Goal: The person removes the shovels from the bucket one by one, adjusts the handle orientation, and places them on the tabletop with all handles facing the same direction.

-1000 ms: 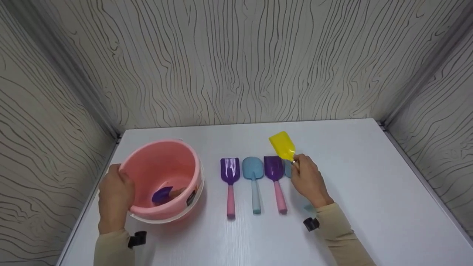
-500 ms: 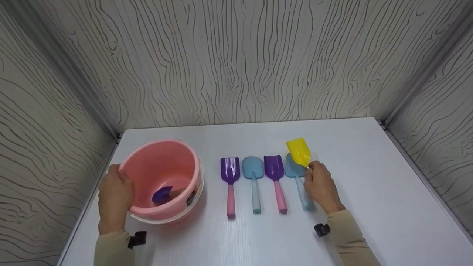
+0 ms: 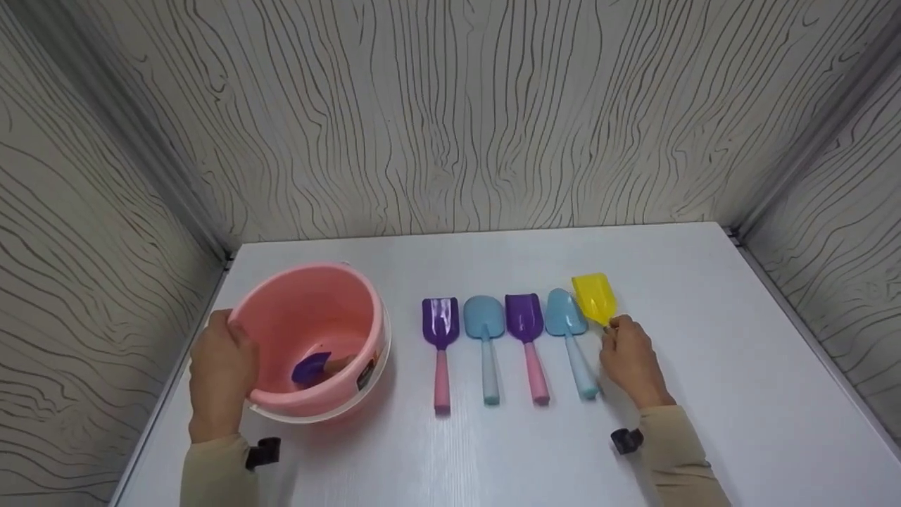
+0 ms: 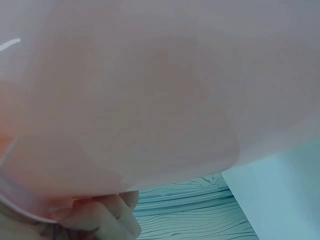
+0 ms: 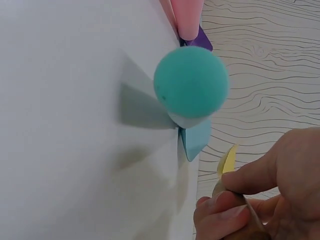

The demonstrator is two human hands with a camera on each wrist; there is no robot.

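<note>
My left hand (image 3: 224, 373) grips the rim of a pink bucket (image 3: 310, 303), which leans toward me. In the left wrist view the bucket wall (image 4: 165, 100) fills most of the picture, with curled fingers (image 4: 107, 215) at its edge. Inside lies a small shovel with a purple blade (image 3: 310, 368). My right hand (image 3: 633, 360) pinches the handle of a yellow toy shovel (image 3: 595, 297), at the right end of a row of shovels. Whether the yellow blade touches the table is unclear. In the right wrist view, thumb and fingers (image 5: 255, 175) close round its handle.
Left to right lie a purple shovel (image 3: 440, 324), a light blue one (image 3: 484, 317), another purple one (image 3: 524, 318) and another light blue one (image 3: 565, 313). They rest on a white table (image 3: 450, 465). Patterned panels (image 3: 450, 120) stand behind and at both sides.
My right hand has moved right and slightly toward me with the yellow shovel, uncovering the rightmost light blue shovel. My left hand and the bucket have stayed in place.
</note>
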